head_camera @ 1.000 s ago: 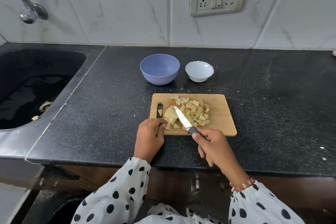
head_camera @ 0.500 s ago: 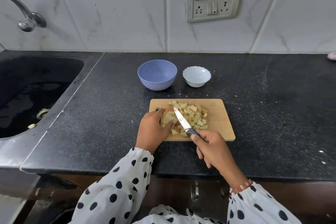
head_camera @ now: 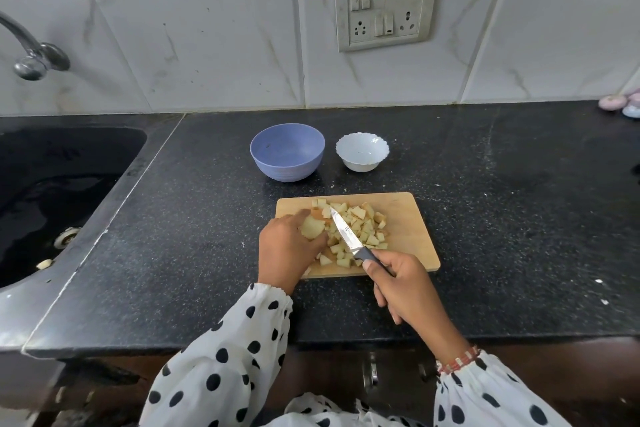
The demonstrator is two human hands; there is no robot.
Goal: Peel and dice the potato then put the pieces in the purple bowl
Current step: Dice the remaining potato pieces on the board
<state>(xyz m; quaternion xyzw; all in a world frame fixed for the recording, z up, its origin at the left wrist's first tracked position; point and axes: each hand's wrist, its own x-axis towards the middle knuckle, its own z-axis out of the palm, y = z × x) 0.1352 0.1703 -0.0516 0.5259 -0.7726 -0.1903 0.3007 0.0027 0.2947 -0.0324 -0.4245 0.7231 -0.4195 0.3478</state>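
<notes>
My left hand (head_camera: 285, 250) grips the uncut potato chunk (head_camera: 312, 227) at the left end of the board (head_camera: 408, 243), fingers curled round it so the pale cut face shows just past my knuckles. My right hand (head_camera: 403, 282) is closed round the dark handle of the knife (head_camera: 346, 236), forefinger near where the blade starts. The blade slants up and left from that hand, its tip just beside the chunk and lying over the heap of dice (head_camera: 360, 229). The dice spread across the middle of the board, between my two hands and beyond the blade; a few lie at the near edge by my left wrist.

The purple bowl (head_camera: 287, 158) stands behind the board, apart from it, slightly left of the chunk, and I see no potato in it. The white bowl (head_camera: 362, 152) stands just beside it on the right. Both are on the black counter (head_camera: 502, 201).

There are small dark marks on the blade, too fine for me to read. I can make out no other writing, not even on the switch plate (head_camera: 386, 5) on the wall.
</notes>
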